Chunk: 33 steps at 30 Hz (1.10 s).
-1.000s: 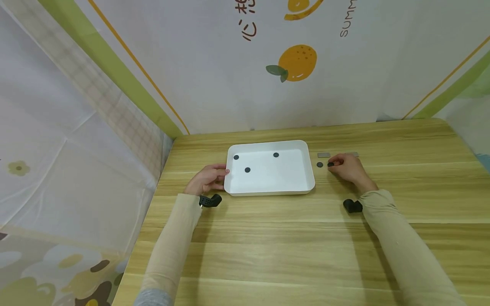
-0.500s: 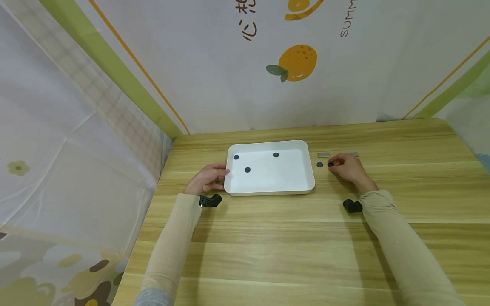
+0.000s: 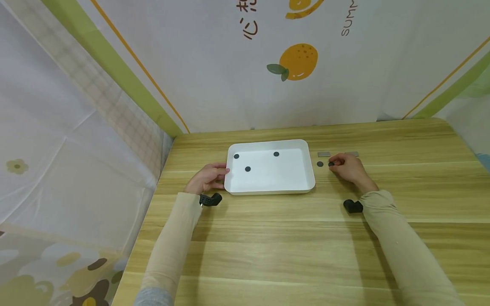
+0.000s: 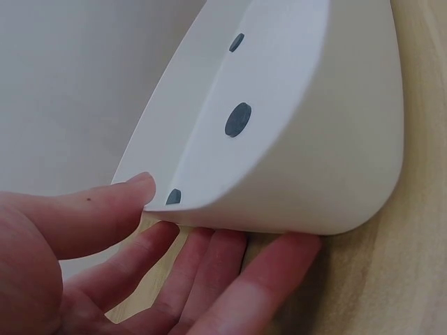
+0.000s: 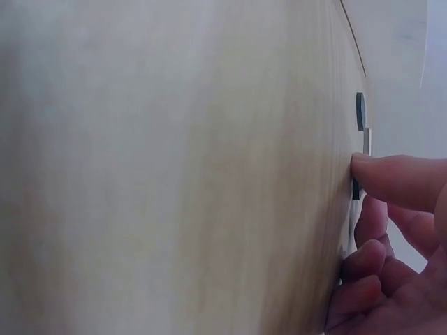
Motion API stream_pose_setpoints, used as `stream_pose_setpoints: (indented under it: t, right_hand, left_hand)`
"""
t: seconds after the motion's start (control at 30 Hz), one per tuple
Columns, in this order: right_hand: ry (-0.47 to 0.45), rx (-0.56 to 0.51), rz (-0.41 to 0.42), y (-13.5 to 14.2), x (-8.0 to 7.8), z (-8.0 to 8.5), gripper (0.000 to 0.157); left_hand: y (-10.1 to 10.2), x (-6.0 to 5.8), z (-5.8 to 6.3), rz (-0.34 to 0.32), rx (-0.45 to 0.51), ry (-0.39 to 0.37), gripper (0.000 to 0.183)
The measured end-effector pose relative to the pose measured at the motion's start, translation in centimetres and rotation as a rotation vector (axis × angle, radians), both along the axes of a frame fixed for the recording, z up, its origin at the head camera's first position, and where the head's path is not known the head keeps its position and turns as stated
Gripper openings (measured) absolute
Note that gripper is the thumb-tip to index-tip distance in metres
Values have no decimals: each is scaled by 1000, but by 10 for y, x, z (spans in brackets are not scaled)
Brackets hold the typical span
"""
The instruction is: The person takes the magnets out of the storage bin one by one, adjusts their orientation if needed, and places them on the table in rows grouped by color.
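Observation:
A white rectangular tray [image 3: 268, 178] sits on the table with several dark round discs in it, one of them a disc [image 4: 238, 120] near its middle in the left wrist view. My left hand [image 3: 208, 178] holds the tray's left end, thumb over the rim and fingers against the outer wall. Right of the tray, my right hand [image 3: 348, 168] pinches another dark disc [image 3: 331, 164] at the tabletop between thumb and forefinger. The thumb partly covers that disc [image 5: 356, 190] in the right wrist view. A loose dark disc [image 3: 320, 164] lies just left of those fingertips.
Two thin grey rectangular plates lie behind the loose discs: a left plate [image 3: 323, 154] and a right plate [image 3: 352, 153], the latter partly behind my right hand. A printed curtain [image 3: 214, 85] hangs along the back edge of the wooden table [image 3: 275, 242].
Both hands and the tray stay in place. The disc at my right fingertips seems to lie flatter, showing more of its top face.

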State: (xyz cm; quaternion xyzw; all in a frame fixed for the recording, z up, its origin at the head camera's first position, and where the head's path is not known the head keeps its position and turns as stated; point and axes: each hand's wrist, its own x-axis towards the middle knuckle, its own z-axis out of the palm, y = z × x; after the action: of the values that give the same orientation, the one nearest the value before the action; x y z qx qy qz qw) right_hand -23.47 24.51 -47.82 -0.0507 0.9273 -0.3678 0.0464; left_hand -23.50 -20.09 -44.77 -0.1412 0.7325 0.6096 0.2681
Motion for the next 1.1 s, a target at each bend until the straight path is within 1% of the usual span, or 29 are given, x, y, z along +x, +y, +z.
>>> stream_pose_setpoints:
  t: [0.3, 0.53, 0.67, 0.9, 1.1]
  right_hand:
    - [-1, -5, -3, 0, 0, 0, 29]
    - [-28, -41, -20, 0, 0, 2, 33]
    - [-28, -69, -32, -2, -1, 4, 34]
    - [31, -104, -40, -20, -4, 16, 33]
    - [78, -166, -41, -46, -4, 30, 31]
  left_hand:
    - [0, -1, 0, -2, -5, -5, 49]
    - [-1, -1, 0, -1, -5, -6, 49]
    - [-1, 0, 0, 0, -8, -5, 49]
    - [-1, -1, 0, -3, -9, -7, 50]
    - [0, 0, 1, 2, -6, -15, 50]
